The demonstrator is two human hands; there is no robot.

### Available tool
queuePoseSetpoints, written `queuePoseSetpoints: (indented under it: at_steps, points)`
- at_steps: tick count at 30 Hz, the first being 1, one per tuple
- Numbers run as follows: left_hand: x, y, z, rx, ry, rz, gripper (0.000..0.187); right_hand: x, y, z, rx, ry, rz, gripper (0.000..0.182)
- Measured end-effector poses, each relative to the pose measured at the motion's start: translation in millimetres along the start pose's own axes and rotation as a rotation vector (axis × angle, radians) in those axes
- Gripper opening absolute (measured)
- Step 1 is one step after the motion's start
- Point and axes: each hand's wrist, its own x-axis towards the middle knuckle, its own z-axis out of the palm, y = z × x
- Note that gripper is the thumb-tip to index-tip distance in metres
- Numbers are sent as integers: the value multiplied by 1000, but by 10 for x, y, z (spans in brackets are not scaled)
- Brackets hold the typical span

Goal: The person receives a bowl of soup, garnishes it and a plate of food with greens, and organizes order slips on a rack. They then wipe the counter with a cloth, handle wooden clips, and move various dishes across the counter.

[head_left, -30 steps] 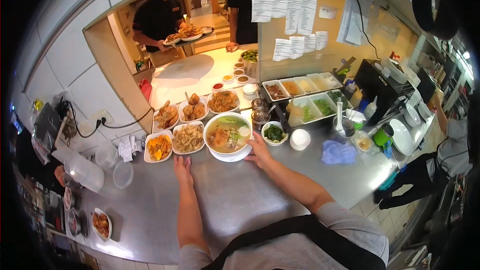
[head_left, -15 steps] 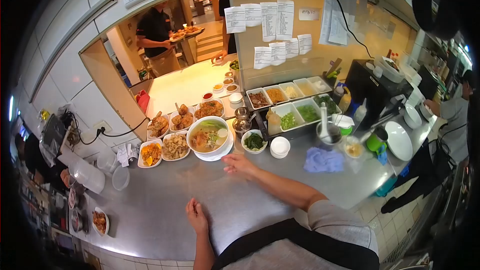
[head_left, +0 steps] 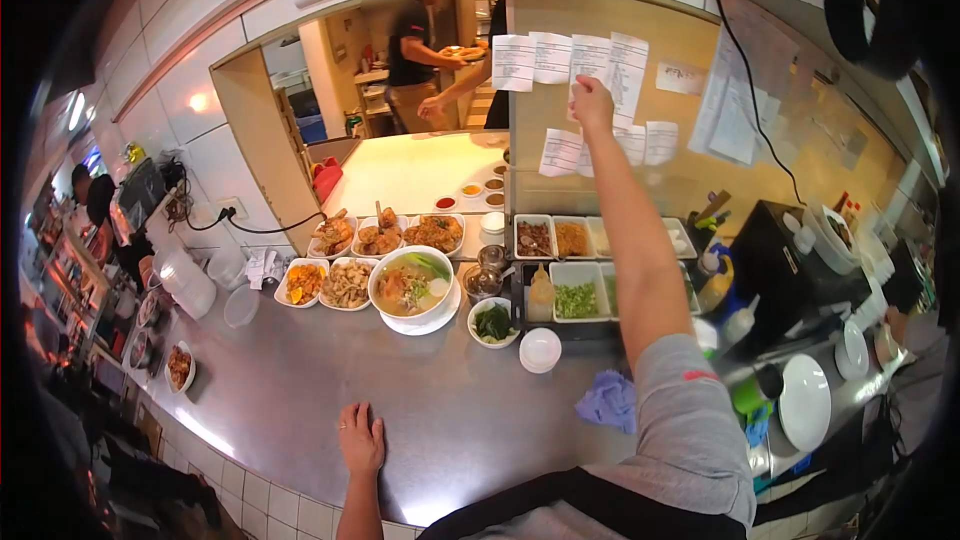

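Observation:
My right hand (head_left: 591,102) is raised to the wall, its fingers closed at a printed paper slip (head_left: 592,56) in the upper row. Whether it grips the slip is hard to tell. Flat on the steel counter (head_left: 290,380) rests my left hand (head_left: 361,438), fingers a little apart and holding nothing. Beyond it a large white bowl of soup (head_left: 411,283) stands on a white plate. Beside that bowl are a small bowl of dark greens (head_left: 493,322) and stacked white dishes (head_left: 540,350).
Filled white dishes (head_left: 346,283) line the counter's back edge. Topping trays (head_left: 575,300) lie under my right arm, near a blue cloth (head_left: 608,401). Past the hatch, a person (head_left: 412,60) carries plated food, and another person's hand (head_left: 431,107) reaches in.
My right hand has risen from beside the soup bowl to the paper slips. My left hand now lies flatter on the counter. The view has shifted.

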Motion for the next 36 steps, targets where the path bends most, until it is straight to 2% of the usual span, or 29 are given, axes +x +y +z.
queuePoseSetpoints:
  at_steps: [1, 4, 5, 6, 8, 12, 14, 15, 17, 20, 26, 36]
  points:
    - [6, -1, 7, 8, 10, -13, 39, 95, 14, 42, -87, 58, -69, 33]
    - [9, 4, 31, -6, 10, -6, 38, 260, -49, 118, -209, 103, -75, 39]
    - [13, 4, 33, -4, 0, -12, 39, 330, -20, 201, -234, 144, -78, 36]
    - [17, 3, 28, -2, -11, -19, 39, 328, -67, 218, -222, 138, -77, 36]
    - [18, 14, 19, 12, -8, -29, 39, 287, -247, 186, -287, -8, 62, 33]
    - [23, 30, 17, 34, -34, -48, 40, 374, -238, 212, -234, -67, 79, 32]
    - [19, 25, 27, 32, -39, -50, 40, 482, -114, 242, -29, -88, 76, 27]
    - [17, 23, 22, 33, -40, -49, 40, 468, -153, 196, -33, -88, 77, 27]
    - [23, 37, 2, 23, -39, -51, 40, 429, -323, 76, 189, -118, 133, 21]
    - [3, 3, 28, 20, -30, -38, 40, 492, -411, -13, 133, -132, 92, 10]
    - [-5, 5, 21, 24, -25, -48, 40, 350, -561, -77, 160, -171, 158, 11]
    - [9, 24, 3, 25, -34, -38, 40, 267, -123, -37, 90, -162, 188, 10]
